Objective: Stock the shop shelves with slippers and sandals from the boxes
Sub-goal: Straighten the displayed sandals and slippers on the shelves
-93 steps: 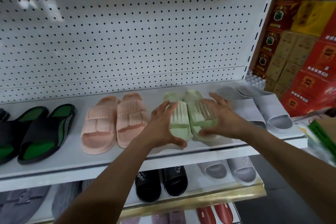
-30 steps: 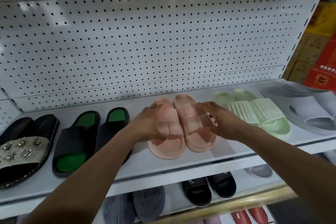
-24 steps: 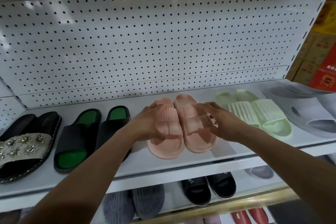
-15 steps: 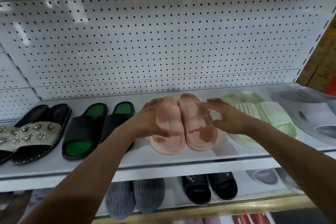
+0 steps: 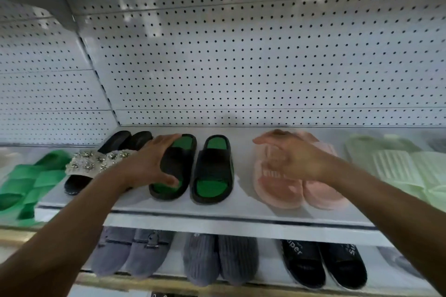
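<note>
From the head camera I count two black-and-green slides (image 5: 193, 169) on the white shelf (image 5: 217, 210); the left hand (image 5: 147, 164) grips the left one. The right hand (image 5: 296, 157), blurred, seemingly relaxed and holding nothing, hovers over two pink slippers (image 5: 296, 183) beside them.

Black slides with green insoles (image 5: 212, 171) flat, paired, on white shelf (image 5: 241, 210); pink pair (image 5: 313, 190) beside

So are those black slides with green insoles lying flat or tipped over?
Flat. Both black slides with green insoles sit soles down on the white shelf, green footbeds facing up; the left hand grips the left one.
</note>
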